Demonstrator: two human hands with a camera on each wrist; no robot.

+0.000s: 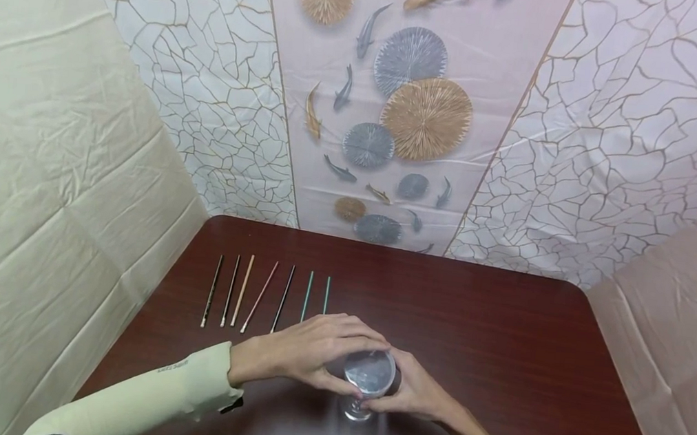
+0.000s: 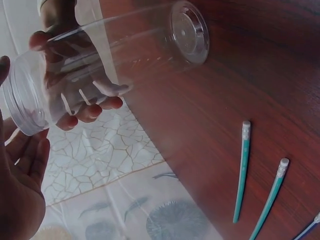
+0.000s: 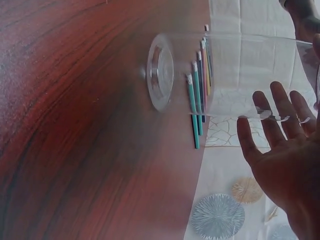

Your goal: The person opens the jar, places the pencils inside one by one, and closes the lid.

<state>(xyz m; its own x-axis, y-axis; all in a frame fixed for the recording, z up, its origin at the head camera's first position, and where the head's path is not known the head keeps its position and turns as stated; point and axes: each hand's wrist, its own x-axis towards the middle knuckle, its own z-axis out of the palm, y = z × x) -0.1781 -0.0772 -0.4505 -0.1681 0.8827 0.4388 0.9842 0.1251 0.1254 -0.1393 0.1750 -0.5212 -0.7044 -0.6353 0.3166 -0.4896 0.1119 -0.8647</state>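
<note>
A tall clear plastic jar (image 1: 370, 373) is upright near the front of the dark red table, its round top facing the head camera. My left hand (image 1: 327, 350) curls over the top rim from the left, thumb on the near side. Lower down, my right hand (image 1: 417, 389) holds the jar's body from the right. Through the clear wall of the jar (image 2: 145, 45), the right hand's fingers (image 2: 90, 111) show wrapped round it. Whether a separate clear lid sits on the top, I cannot tell. The round base (image 3: 161, 72) is at the tabletop.
Several pencils lie in a spaced row on the left of the table (image 1: 499, 341), eraser ends towards me. Among them are a yellow pencil (image 1: 242, 291), a pink pencil (image 1: 259, 298) and a teal pencil (image 2: 242, 175). Patterned cloth (image 1: 358, 108) hangs behind the table.
</note>
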